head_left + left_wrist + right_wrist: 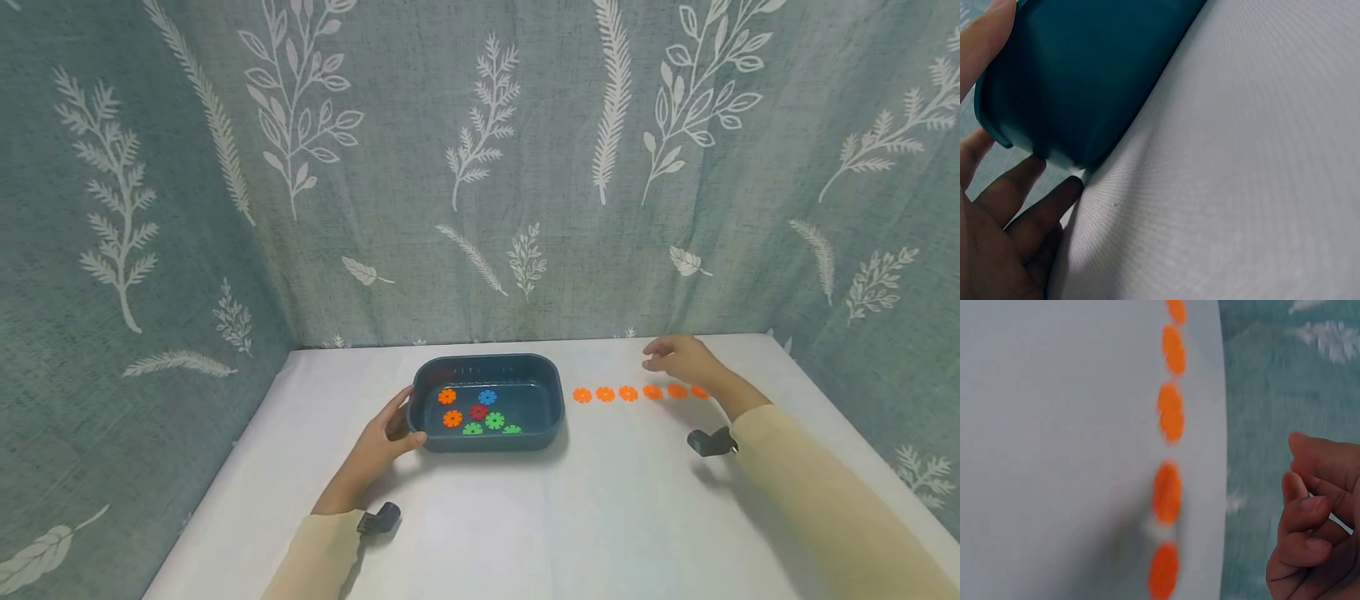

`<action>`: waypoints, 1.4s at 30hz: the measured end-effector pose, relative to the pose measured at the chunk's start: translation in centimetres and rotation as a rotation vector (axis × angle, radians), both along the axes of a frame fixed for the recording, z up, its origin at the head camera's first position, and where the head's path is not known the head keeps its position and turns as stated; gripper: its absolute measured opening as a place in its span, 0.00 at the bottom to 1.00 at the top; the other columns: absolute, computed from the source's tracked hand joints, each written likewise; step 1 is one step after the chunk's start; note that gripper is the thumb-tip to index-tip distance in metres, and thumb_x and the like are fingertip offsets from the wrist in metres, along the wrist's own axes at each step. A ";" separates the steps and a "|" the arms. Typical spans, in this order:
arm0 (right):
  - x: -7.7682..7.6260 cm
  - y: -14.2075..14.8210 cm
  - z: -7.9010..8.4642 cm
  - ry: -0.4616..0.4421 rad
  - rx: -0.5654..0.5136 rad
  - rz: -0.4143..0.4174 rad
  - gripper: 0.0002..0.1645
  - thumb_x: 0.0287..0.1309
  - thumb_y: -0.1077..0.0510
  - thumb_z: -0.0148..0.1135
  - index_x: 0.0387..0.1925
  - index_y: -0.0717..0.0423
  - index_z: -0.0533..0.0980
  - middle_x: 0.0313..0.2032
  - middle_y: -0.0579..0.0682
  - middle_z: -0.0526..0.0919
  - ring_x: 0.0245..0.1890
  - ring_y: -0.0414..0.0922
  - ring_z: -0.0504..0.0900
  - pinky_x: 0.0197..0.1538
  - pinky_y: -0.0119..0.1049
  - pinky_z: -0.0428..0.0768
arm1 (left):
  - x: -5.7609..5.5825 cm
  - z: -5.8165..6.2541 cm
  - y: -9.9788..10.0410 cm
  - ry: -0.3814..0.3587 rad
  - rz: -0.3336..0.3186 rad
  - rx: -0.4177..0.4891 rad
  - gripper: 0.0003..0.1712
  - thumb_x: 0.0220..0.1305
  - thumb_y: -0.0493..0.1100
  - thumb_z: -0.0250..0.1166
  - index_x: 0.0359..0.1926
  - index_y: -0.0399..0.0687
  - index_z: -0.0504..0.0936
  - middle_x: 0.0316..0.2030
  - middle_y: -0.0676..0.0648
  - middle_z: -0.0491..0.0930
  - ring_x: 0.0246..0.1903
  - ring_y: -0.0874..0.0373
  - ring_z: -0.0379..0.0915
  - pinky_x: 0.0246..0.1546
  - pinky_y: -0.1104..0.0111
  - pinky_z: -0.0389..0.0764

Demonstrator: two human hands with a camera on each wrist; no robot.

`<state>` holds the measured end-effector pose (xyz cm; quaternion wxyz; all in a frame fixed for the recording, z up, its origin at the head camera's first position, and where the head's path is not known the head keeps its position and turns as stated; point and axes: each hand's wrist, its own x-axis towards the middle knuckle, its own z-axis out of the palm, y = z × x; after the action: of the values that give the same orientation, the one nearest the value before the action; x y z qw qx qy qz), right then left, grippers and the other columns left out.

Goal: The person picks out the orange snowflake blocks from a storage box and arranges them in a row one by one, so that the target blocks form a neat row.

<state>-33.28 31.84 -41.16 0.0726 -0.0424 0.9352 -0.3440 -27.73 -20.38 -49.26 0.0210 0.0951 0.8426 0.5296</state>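
Note:
A dark teal plastic tray (480,443) stands on the white table. My left hand (378,442) holds it at the near left corner, thumb at the front rim and fingers along the left side; in the left wrist view the fingertips (1072,186) are against the tray's wall (1079,75). Orange (452,418), blue (487,397), red (478,412) and green (494,421) notched discs lie inside. My right hand (686,360) hovers over the right end of a row of orange discs (628,393), fingers loosely curled and nothing visible between them.
The white cloth-covered table (487,525) extends toward me. Teal curtains (480,167) with a white leaf print enclose its back and both sides. Small dark devices (380,518) are strapped at both wrists.

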 end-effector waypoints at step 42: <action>-1.8 -21.9 -0.8 0.015 -0.143 0.393 0.17 0.58 0.59 0.68 0.48 0.60 0.81 0.32 0.44 0.83 0.35 0.42 0.81 0.41 0.40 0.81 | 2.1 3.5 0.9 -0.032 -0.027 0.006 0.49 0.60 0.44 0.71 0.76 0.54 0.53 0.70 0.39 0.59 0.67 0.43 0.59 0.65 0.49 0.62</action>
<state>-35.04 9.96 -42.00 0.1284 -0.2315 0.8826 -0.3884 -25.61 -19.48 -45.79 0.0415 0.0981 0.8392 0.5332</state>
